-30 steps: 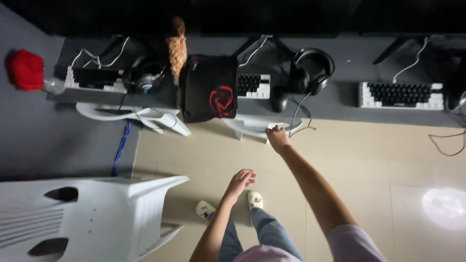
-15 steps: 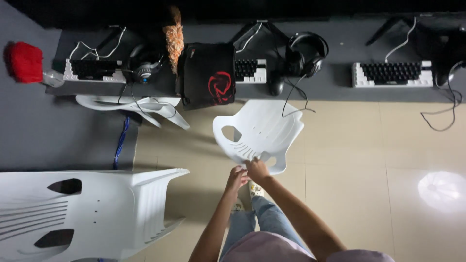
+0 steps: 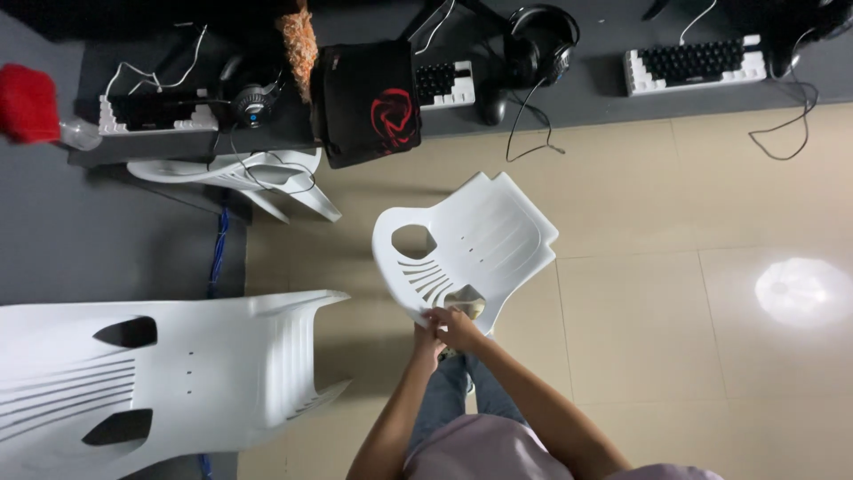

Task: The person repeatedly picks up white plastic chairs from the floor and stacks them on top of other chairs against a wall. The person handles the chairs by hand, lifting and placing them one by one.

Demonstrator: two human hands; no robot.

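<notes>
Both hands are gripping the top edge of the backrest of a white plastic chair (image 3: 471,244), which is standing on the beige tiled floor (image 3: 640,293) just in front of the person's legs, w/ its seat pointing away toward the desk. Left hand (image 3: 427,330) is closing its fingers over the backrest rim, beside the handle cut-out; right hand (image 3: 458,325) is touching it from the right side, fingers curled round the same rim. Both are pinching the plastic edge, hands pressed close together.

To the left, a stack of white chairs (image 3: 169,373) is lying close to the camera. Another white chair (image 3: 240,173) is tucked under the grey desk (image 3: 577,93). On the desk: black backpack w/ red emblem (image 3: 369,98), white keyboard w/ black keys (image 3: 693,64), black headphones (image 3: 533,44), 2nd headset (image 3: 253,96) at left, red furry thing (image 3: 25,102) at far left.
</notes>
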